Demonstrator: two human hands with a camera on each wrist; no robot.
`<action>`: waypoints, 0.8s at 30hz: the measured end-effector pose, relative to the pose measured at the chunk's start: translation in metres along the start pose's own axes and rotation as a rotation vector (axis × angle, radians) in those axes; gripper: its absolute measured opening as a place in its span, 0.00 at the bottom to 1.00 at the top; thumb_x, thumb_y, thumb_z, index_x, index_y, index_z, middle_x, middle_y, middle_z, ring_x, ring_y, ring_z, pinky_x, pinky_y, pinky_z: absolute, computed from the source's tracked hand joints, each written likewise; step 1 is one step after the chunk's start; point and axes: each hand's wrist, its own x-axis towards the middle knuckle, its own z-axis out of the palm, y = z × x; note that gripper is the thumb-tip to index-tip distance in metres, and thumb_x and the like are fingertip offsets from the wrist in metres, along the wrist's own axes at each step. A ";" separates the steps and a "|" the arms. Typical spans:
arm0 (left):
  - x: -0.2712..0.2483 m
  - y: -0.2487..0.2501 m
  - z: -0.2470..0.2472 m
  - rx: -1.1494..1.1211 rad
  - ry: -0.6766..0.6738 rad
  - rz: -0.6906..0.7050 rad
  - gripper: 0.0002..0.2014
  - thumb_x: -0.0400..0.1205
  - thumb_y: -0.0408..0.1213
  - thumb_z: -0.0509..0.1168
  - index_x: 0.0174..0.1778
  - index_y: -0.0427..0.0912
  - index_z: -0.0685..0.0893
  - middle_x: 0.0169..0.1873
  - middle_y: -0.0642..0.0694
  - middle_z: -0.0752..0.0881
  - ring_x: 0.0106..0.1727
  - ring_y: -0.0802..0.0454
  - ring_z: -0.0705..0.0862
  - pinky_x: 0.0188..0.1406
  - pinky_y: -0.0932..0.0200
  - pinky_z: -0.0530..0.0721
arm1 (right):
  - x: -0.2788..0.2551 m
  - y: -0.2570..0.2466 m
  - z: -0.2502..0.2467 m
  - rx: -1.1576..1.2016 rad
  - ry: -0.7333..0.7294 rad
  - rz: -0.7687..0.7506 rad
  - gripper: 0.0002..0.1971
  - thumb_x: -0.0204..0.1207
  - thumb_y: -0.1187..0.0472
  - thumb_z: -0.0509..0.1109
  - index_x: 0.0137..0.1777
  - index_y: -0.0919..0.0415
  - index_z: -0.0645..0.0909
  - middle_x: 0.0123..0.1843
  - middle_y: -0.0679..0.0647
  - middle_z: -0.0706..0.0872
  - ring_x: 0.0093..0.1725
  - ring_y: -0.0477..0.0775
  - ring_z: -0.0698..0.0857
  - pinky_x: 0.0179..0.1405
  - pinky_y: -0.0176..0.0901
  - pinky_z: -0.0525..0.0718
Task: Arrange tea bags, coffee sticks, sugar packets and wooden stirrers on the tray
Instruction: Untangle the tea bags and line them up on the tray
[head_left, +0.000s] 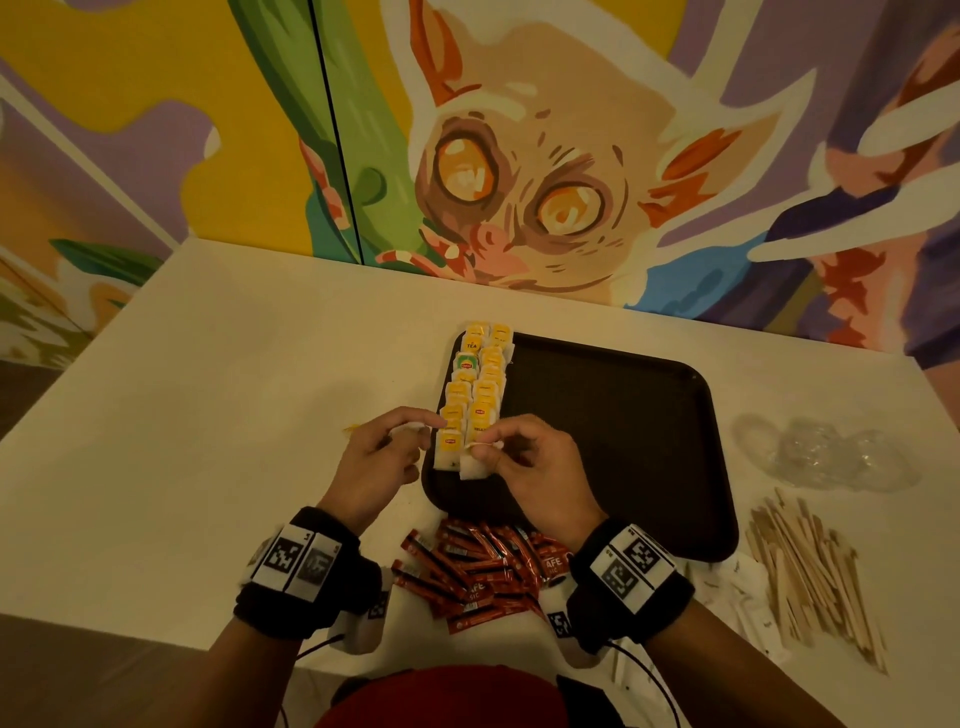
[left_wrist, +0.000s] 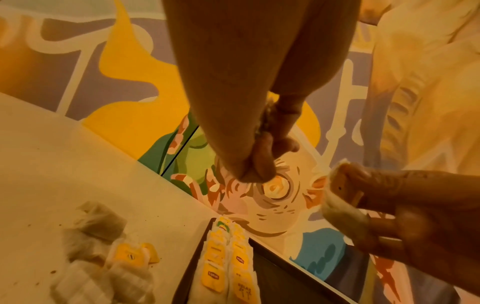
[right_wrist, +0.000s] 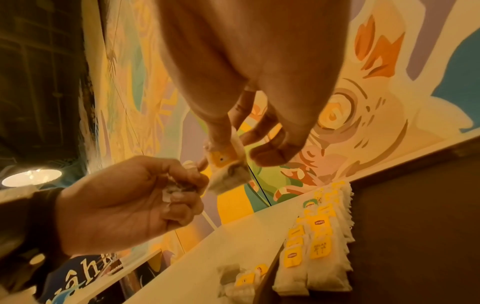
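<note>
A dark tray (head_left: 623, 415) lies on the white table. Two columns of tea bags (head_left: 475, 384) with yellow tags run along its left side. Above their near end, my right hand (head_left: 485, 447) pinches one tea bag (right_wrist: 226, 164) by its tag end between thumb and fingers. My left hand (head_left: 415, 428), just left of it, has its fingers curled round another crumpled tea bag (right_wrist: 179, 187). A few loose tea bags (left_wrist: 103, 257) lie on the table left of the tray. Red coffee sticks (head_left: 467, 566) are heaped in front of the tray. Wooden stirrers (head_left: 815, 566) lie over white sugar packets (head_left: 727, 587) at the right.
Crumpled clear plastic wrap (head_left: 826, 452) sits right of the tray. A painted mural wall (head_left: 519, 156) rises directly behind the table. The tray's right part is bare. The table's near edge runs just below my wrists.
</note>
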 end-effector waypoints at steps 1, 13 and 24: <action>-0.003 0.003 0.002 0.016 -0.032 0.018 0.13 0.84 0.24 0.57 0.49 0.37 0.88 0.23 0.53 0.73 0.25 0.57 0.66 0.24 0.65 0.68 | 0.000 0.001 0.001 0.036 0.003 0.002 0.05 0.74 0.59 0.78 0.46 0.48 0.88 0.50 0.47 0.89 0.52 0.48 0.88 0.57 0.51 0.87; -0.010 0.018 0.007 0.295 -0.094 0.300 0.04 0.77 0.32 0.72 0.46 0.40 0.91 0.34 0.64 0.89 0.36 0.69 0.85 0.37 0.78 0.76 | -0.006 -0.007 0.002 0.346 -0.072 0.032 0.11 0.77 0.72 0.72 0.58 0.64 0.84 0.49 0.58 0.91 0.45 0.59 0.92 0.48 0.44 0.90; -0.009 0.026 0.002 0.355 -0.177 0.335 0.12 0.77 0.32 0.73 0.57 0.41 0.87 0.35 0.70 0.86 0.34 0.73 0.83 0.47 0.78 0.78 | -0.003 -0.019 -0.005 0.209 -0.140 -0.042 0.13 0.78 0.71 0.72 0.58 0.55 0.86 0.50 0.57 0.89 0.45 0.56 0.91 0.47 0.47 0.89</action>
